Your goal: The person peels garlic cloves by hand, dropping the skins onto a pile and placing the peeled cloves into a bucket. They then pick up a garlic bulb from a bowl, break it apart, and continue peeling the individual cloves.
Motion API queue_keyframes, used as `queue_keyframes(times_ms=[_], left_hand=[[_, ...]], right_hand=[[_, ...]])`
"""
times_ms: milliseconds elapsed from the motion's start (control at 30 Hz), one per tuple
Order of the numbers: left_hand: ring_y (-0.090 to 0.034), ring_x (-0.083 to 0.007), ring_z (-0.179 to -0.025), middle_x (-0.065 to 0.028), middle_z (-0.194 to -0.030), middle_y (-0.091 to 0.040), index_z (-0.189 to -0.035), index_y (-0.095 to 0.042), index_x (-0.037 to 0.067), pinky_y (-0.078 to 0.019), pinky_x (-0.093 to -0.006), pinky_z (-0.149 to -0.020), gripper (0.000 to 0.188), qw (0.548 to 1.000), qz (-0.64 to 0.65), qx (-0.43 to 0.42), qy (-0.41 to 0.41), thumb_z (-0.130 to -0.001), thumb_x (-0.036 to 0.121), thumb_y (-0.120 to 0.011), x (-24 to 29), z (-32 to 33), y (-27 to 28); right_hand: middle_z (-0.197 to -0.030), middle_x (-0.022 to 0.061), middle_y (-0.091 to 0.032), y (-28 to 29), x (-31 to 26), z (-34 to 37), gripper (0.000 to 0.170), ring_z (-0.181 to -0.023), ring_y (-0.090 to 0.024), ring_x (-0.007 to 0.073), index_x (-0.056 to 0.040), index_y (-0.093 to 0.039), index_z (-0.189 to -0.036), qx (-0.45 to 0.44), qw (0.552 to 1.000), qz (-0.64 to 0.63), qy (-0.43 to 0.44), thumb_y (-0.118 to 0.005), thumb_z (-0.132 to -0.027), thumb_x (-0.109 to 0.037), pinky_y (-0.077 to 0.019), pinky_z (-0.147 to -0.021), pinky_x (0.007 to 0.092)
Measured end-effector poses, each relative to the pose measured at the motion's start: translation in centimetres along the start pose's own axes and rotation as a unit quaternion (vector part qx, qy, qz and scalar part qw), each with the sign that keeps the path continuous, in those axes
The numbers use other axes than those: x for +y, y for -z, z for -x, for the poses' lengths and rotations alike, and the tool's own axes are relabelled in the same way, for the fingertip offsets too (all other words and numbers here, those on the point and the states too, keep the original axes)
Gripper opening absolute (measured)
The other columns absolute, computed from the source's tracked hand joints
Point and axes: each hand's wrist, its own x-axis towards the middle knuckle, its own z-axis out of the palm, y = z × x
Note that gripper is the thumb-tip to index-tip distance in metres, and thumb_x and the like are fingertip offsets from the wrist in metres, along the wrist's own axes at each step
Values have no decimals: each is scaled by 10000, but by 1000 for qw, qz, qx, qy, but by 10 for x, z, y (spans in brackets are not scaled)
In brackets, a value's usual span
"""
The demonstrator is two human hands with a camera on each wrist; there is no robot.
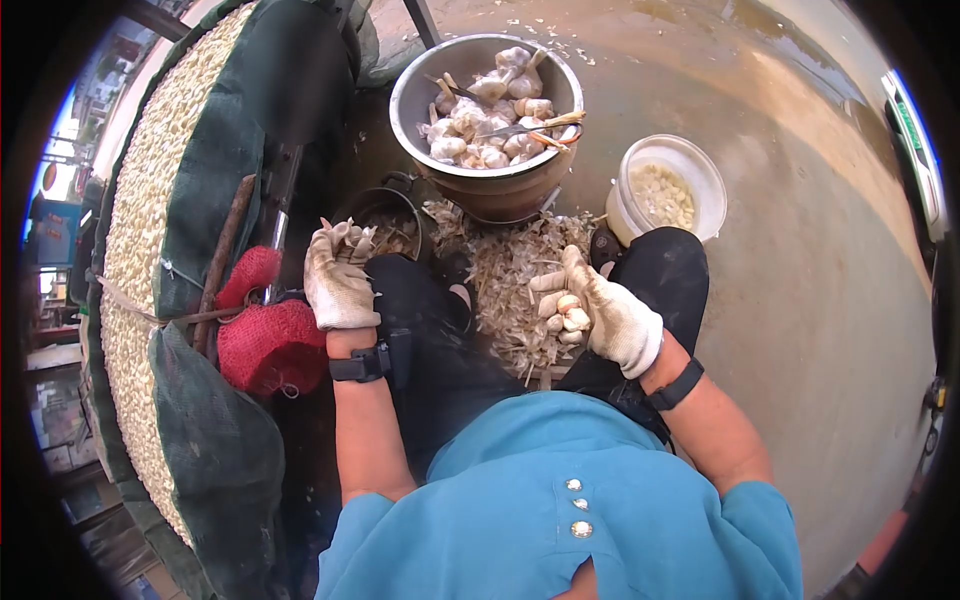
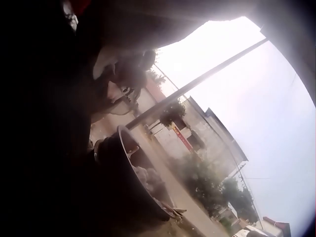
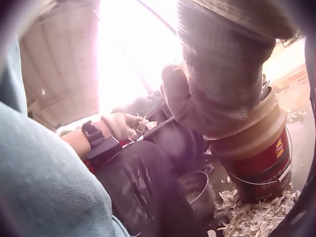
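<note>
My right hand (image 1: 625,315), in a soiled pale work glove, has its fingers curled around several garlic cloves (image 1: 572,315), thumb pointing up. The left hand (image 1: 340,280), gloved as well, is raised by the left knee with fingers bent inward. Pale papery garlic skin (image 3: 149,124) shows at its fingertips in the right wrist view. Ahead of both hands, a wide metal basin (image 1: 402,125) holds whole garlic bulbs (image 1: 468,120). A thin dark blade-like tool (image 1: 520,130) lies across the bulbs. In the left wrist view the left hand is mostly dark.
The basin stands on a red-labelled bucket (image 3: 269,163). Garlic skins (image 1: 515,300) are heaped between the feet. A white tub (image 1: 712,190) of peeled cloves stands right, a dark pail (image 1: 418,215) left. Red mesh bags (image 1: 265,350) and a long cloth-lined bed of cloves (image 1: 150,230) flank the left.
</note>
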Motion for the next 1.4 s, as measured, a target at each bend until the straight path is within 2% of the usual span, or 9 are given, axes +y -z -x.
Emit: queue_keyframes(times_ms=[233, 400, 600, 800, 867, 900, 1067, 1267, 1400], left_hand=[[-626, -235, -856, -141, -961, -621, -947, -592, -19, -551, -349, -773, 413, 973, -41, -98, 207, -1000, 367, -456, -13, 59, -42], [-573, -305, -1102, -159, -1211, -555, -1234, -477, -9, -493, -434, -947, 539, 834, 60, -234, 497, -991, 468, -416, -57, 112, -56], [-553, -260, -1146, -98, -1229, -558, -1301, -475, 127, -481, -469, -953, 450, 788, 208, -290, 501, -986, 445, -435, -78, 123, -69], [-596, -212, -1037, -75, -1171, -579, -1224, -506, 101, -499, -374, -926, 354, 803, 203, -242, 506, -988, 363, -469, -111, 114, -44], [-601, -179, -937, -61, -1095, -593, -1186, -512, 63, -503, -301, -856, 317, 842, 68, -350, 405, -985, 307, -494, -127, 109, -28], [-573, -140, -852, -42, -1007, -591, -1159, -517, 36, -495, -283, -780, 283, 808, 200, -288, 474, -982, 256, -508, -112, 113, -39], [-382, -68, -586, 50, -747, -456, -1096, -550, 51, -322, -212, -505, 223, 813, 43, -206, 543, -958, 222, -513, -91, 103, -49], [-386, -54, -588, 50, -727, -443, -1126, -549, 33, -333, -196, -502, 308, 873, -49, -239, 422, -990, 300, -478, -79, 101, -62], [-500, -74, -678, 32, -844, -541, -1238, -527, 40, -411, -193, -574, 381, 847, 9, -255, 467, -1001, 331, -467, -88, 95, -59]], right_hand=[[-933, 51, -611, -8, -4, -6, 611, -907, -603, 155, -6, -497, -1233, -16, 999, -12, 39, -496, -937, -540, -489, -736, 274], [-1064, 74, -609, -10, 0, -20, 423, -939, -605, 151, -16, -483, -1258, -21, 997, -9, 69, -533, -979, -329, -503, -757, 284], [-1154, 40, -601, -26, 9, -19, 298, -965, -563, 92, -58, -507, -1261, 61, 957, 245, 143, -512, -966, -105, -495, -809, 247], [-1223, 59, -575, -30, 11, -18, 325, -1105, -552, 131, -49, -479, -1310, 47, 966, 189, 168, -487, -993, -121, -475, -922, 261], [-1230, 66, -574, -29, 10, -20, 326, -1138, -547, 145, -44, -476, -1313, 55, 970, 154, 180, -483, -998, -125, -469, -951, 269], [-1239, 75, -570, -24, 12, -23, 324, -1156, -543, 154, -41, -477, -1309, 58, 963, 176, 196, -483, -999, -134, -465, -968, 277], [-1233, 104, -577, -15, 13, -37, 319, -1135, -569, 189, -23, -501, -1270, 105, 969, 89, 206, -496, -1002, -195, -464, -979, 307], [-1236, 119, -577, -8, 7, -58, 350, -1099, -585, 214, -42, -518, -1269, 135, 956, 115, 233, -517, -993, -256, -494, -953, 364], [-964, 26, -621, -16, 13, -71, 333, -613, -550, 84, -132, -501, -1309, 136, 941, 230, 210, -486, -1007, -272, -499, -514, 244]])
